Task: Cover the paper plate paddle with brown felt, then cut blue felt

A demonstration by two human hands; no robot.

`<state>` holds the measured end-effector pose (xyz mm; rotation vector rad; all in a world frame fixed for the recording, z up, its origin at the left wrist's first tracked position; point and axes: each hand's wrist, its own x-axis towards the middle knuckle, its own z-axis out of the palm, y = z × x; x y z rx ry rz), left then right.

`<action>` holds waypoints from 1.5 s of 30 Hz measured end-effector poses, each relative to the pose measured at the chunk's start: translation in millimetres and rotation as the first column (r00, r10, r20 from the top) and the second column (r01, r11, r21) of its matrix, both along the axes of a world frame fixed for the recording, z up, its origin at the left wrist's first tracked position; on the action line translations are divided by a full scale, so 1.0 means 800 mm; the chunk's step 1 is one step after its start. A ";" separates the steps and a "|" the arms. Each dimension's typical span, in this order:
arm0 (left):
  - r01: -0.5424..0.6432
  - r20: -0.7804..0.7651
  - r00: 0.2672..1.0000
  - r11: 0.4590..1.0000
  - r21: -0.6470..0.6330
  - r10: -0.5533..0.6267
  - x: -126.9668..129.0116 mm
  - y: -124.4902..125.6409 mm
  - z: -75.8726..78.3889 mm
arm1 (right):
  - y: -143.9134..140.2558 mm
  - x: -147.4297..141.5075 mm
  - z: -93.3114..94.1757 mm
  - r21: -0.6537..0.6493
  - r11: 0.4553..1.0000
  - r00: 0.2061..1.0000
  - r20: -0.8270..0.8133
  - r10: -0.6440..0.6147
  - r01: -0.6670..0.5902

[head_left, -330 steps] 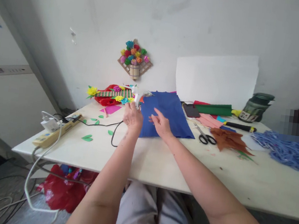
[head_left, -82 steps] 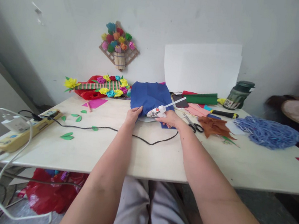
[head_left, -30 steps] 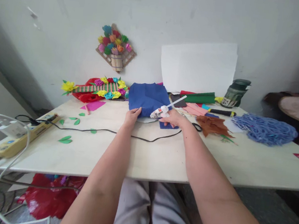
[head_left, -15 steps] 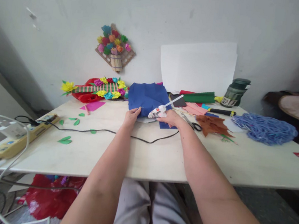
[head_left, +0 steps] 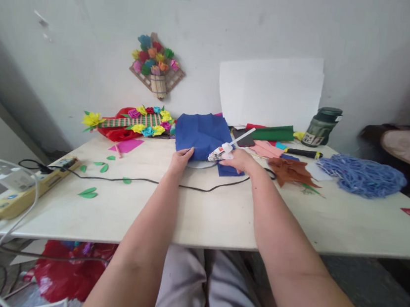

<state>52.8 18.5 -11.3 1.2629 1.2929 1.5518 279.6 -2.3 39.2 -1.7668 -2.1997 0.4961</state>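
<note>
Worktop (head_left: 220,215) close in front; black cord (head_left: 156,182) runs across it from power strip (head_left: 24,191) at 9 o'clock to glue gun (head_left: 222,151); left hand (head_left: 181,159) at 12 o'clock, fingers flat on near edge of blue paper (head_left: 202,133), likely pinning it so it stays put; right hand (head_left: 239,160) just beside at 1 o'clock, fingers wrapped round glue gun, tip low at paper edge; scissors mostly hidden behind wrist; brown scraps (head_left: 290,170), blue yarn pile (head_left: 362,175) at 2 o'clock; paper flowers (head_left: 134,122) at 11 o'clock by wall.
</note>
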 end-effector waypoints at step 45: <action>-0.039 -0.033 0.999 0.997 -0.060 0.037 -0.002 -0.001 0.016 | -0.001 -0.004 0.002 -0.024 1.000 1.000 -0.029 -0.009 0.008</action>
